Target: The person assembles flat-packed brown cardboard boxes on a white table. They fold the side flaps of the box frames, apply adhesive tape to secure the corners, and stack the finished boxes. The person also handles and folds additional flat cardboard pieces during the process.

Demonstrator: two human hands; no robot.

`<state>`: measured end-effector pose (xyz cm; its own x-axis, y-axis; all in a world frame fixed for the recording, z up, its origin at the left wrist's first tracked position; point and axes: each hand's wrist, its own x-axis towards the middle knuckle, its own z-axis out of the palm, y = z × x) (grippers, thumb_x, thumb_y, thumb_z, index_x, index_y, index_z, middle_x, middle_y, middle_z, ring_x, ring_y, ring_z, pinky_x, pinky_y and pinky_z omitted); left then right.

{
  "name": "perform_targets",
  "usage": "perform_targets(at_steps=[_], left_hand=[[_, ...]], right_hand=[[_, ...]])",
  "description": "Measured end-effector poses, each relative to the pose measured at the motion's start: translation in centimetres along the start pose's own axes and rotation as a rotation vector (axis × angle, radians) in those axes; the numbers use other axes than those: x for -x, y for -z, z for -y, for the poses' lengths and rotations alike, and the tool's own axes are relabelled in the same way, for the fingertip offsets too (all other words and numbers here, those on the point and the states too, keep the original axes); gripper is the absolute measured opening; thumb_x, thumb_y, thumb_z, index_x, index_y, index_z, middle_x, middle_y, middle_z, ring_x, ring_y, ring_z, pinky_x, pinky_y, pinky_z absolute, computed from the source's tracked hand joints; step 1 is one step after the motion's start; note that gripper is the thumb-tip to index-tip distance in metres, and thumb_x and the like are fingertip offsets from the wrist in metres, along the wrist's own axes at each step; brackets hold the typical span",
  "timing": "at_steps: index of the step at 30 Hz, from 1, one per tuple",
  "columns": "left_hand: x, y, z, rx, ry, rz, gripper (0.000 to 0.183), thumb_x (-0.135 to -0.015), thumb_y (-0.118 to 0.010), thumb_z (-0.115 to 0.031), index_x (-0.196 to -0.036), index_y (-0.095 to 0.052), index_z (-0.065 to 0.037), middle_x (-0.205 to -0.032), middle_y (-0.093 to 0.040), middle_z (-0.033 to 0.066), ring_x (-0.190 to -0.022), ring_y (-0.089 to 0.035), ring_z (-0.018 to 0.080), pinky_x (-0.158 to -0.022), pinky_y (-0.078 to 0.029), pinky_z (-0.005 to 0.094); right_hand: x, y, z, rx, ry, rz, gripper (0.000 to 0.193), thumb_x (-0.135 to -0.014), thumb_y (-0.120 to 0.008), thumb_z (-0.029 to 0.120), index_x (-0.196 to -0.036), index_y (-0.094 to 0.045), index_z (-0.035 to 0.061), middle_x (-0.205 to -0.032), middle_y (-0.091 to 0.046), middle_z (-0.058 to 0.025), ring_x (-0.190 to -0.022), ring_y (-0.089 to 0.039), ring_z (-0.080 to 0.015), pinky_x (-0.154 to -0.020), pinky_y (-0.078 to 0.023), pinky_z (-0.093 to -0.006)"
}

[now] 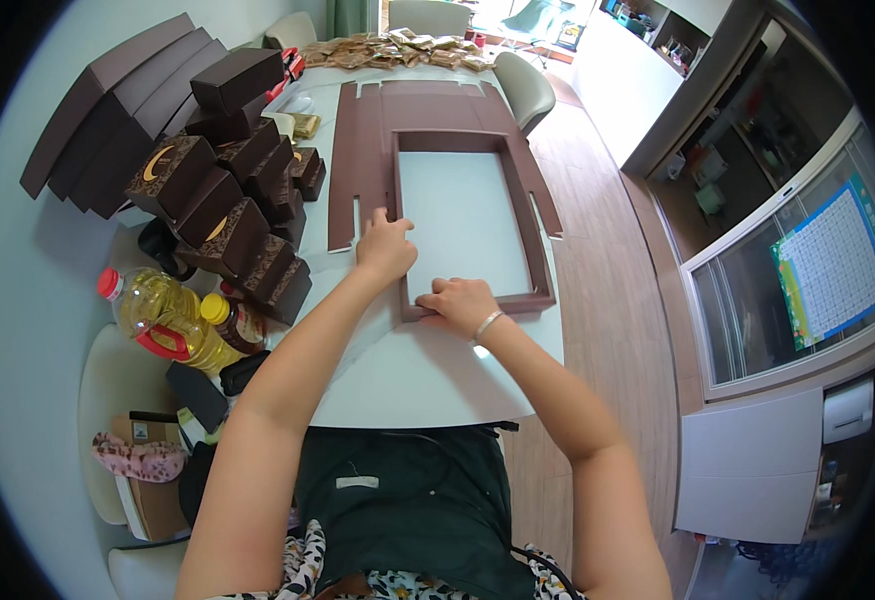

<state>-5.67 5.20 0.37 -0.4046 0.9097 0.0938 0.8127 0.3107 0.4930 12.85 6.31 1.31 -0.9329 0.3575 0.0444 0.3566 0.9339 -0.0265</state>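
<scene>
A rectangular dark brown cardboard box frame [532, 240] with low upright walls lies on the white table; its inside shows pale, and whether that is a base or the tabletop I cannot tell. My left hand [385, 252] is closed at its left wall, fingers over the edge. My right hand [460, 303] pinches the near wall close to the near left corner, a bracelet on the wrist. Beneath the frame's far part and beyond it spreads a flat brown cardboard sheet [362, 150] with slots and notched edges.
Along the left stand stacked dark boxes [237, 240] with gold patterns and large nested brown trays [122, 110]. Nearer are an oil bottle [172, 315] and a yellow-capped jar [234, 322]. Many small packets [397, 50] cover the table's far end. A chair [524, 92] stands at the right.
</scene>
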Motion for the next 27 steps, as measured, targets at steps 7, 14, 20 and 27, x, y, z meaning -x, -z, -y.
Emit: perform_targets(at_steps=[7, 14, 20, 27], left_hand=[[1.7, 1.4, -1.1, -0.136, -0.005, 0.268, 0.059, -0.073, -0.058, -0.006, -0.130, -0.045, -0.019, -0.112, -0.052, 0.0189, -0.096, -0.060, 0.0378, -0.080, -0.050, 0.0447], [1.3, -0.6, 1.2, -0.007, -0.053, 0.198, 0.059, -0.071, -0.054, 0.002, -0.126, -0.050, -0.020, -0.113, -0.052, 0.0163, -0.097, -0.059, 0.0369, -0.080, -0.049, 0.0438], [0.8, -0.5, 0.8, -0.014, -0.040, 0.191, 0.060, -0.072, -0.052, 0.004, -0.127, -0.050, -0.019, -0.113, -0.053, 0.0161, -0.098, -0.059, 0.0364, -0.079, -0.050, 0.0437], [0.6, -0.6, 0.4, -0.015, -0.052, 0.166, 0.060, -0.071, -0.052, 0.005, -0.126, -0.050, -0.020, -0.113, -0.052, 0.0158, -0.096, -0.060, 0.0357, -0.078, -0.050, 0.0438]], right_hand=[[-2.2, -1.5, 1.7, -0.463, -0.084, -0.013, 0.034, -0.074, -0.069, 0.018, -0.108, -0.066, 0.0173, -0.101, -0.065, -0.0018, -0.090, -0.058, -0.0242, -0.078, -0.048, -0.0333], [-2.7, -2.8, -0.3, -1.127, -0.052, 0.153, 0.045, -0.074, -0.069, 0.014, -0.118, -0.062, 0.0101, -0.108, -0.064, -0.0105, -0.100, -0.056, -0.0258, -0.093, -0.043, -0.0354], [-3.5, -2.5, -0.5, -1.006, -0.089, 0.311, 0.050, -0.076, -0.066, 0.012, -0.125, -0.058, 0.0097, -0.109, -0.064, -0.0108, -0.101, -0.057, -0.0233, -0.094, -0.042, -0.0341], [-4.0, -3.2, -0.9, -1.026, -0.117, 0.317, 0.047, -0.076, -0.061, 0.019, -0.123, -0.059, 0.0107, -0.112, -0.062, -0.0092, -0.102, -0.057, -0.0226, -0.093, -0.043, -0.0340]])
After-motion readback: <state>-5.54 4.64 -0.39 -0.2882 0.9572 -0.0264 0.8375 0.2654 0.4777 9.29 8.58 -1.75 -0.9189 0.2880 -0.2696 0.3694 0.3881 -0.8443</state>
